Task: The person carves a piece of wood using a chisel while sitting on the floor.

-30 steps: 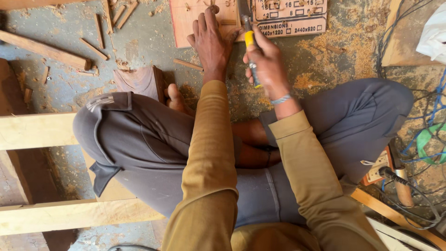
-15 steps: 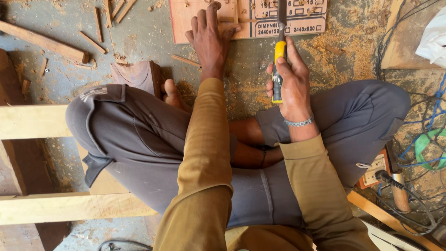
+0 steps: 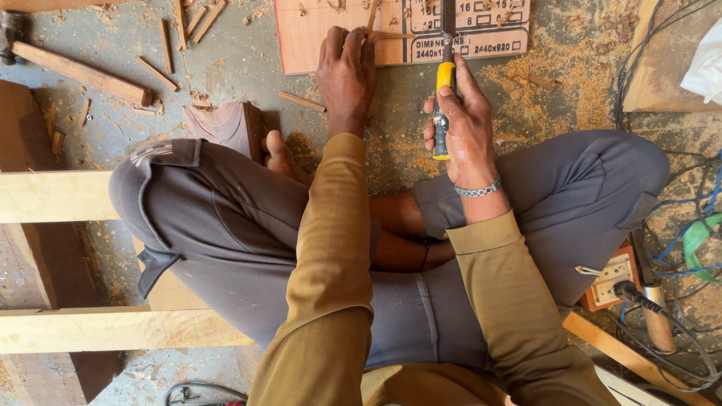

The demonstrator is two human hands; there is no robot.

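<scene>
Compared with a second before: right hand (image 3: 462,128) drawn up off the floor and swung toward twelve o'clock, chisel (image 3: 444,98) turned from a slant to nearly upright in the view, blade end now resting at the printed plywood board (image 3: 316,37). Judged from that: tool brought to the work and lined up, cut probably about to start, not yet driven. Left hand (image 3: 346,71) hardly shifted, fingers pressed together and down on the board's near edge, pinning a thin wood strip (image 3: 383,34) at one o'clock of the knuckles. Right fist wrapped tight round the yellow-and-black handle, thumb along it. Long axis of the chisel ran six to twelve, steel end pointing to twelve, butt toward the crossed legs. Sawdust (image 3: 571,83) lay at three o'clock of the tool, a hammer (image 3: 68,64) far off at nine.
</scene>
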